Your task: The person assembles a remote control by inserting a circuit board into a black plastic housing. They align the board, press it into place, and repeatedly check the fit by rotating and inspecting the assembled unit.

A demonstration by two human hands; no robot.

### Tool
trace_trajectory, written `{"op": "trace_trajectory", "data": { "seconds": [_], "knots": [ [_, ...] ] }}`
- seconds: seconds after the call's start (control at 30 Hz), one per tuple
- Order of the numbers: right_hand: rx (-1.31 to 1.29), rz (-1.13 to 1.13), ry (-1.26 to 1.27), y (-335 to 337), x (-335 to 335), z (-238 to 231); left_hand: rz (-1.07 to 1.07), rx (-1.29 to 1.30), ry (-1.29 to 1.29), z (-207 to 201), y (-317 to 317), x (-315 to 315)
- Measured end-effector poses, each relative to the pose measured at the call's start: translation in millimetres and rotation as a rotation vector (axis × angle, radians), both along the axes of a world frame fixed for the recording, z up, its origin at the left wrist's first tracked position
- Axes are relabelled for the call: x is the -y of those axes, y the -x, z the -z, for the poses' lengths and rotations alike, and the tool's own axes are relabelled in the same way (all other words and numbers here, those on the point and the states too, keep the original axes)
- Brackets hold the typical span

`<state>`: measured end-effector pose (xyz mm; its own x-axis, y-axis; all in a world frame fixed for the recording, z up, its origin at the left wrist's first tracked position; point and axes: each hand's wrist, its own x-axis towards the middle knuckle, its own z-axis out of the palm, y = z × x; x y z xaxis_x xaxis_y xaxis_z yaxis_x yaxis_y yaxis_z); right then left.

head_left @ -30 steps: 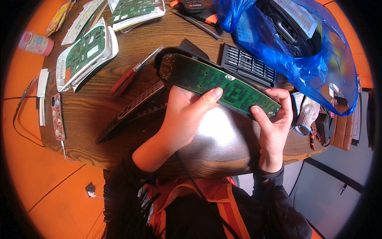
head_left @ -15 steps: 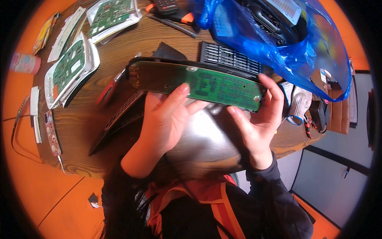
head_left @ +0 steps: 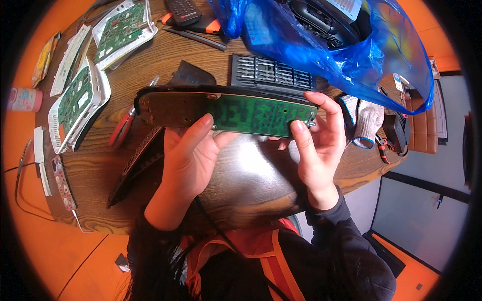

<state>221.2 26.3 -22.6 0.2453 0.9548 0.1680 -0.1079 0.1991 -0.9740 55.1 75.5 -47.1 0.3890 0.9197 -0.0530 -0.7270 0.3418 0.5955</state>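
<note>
Between my two hands, above the table, is a long narrow green circuit board (head_left: 246,115) set in a curved black plastic casing (head_left: 201,89). My left hand (head_left: 191,155) grips its lower edge, the thumb lying on the board's face and the other fingers behind. At the right end my right hand (head_left: 321,145) holds it too, thumb on the board near a small metal screw or post and index finger along the top edge. Below the left end, a black perforated cover (head_left: 135,165) leans on the table. The undersides of both grips are hidden.
Behind the board lie a screwdriver bit set (head_left: 271,71), a black plastic piece (head_left: 192,74) and a remote control (head_left: 183,11). A red-handled screwdriver (head_left: 122,129) is at left, near white casings with boards (head_left: 78,108). A blue plastic bag (head_left: 341,65) and work gloves (head_left: 368,120) sit right.
The board has tilted, so its face looks narrower. My right thumb has moved up onto the board near its right end. The whole view has shifted slightly.
</note>
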Motion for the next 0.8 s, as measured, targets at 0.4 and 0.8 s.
{"op": "trace_trajectory", "data": {
  "seconds": [0.4, 0.8],
  "knots": [
    [0.253, 0.104, -0.076, 2.8, -1.5, 6.0, -0.063, -0.051, -0.058, -1.4, -1.5, -0.7],
    [0.741, 0.203, -0.293, -1.5, -0.4, 1.3, 0.152, -0.077, -0.105, 1.1, -2.5, 5.2]
  ]
}}
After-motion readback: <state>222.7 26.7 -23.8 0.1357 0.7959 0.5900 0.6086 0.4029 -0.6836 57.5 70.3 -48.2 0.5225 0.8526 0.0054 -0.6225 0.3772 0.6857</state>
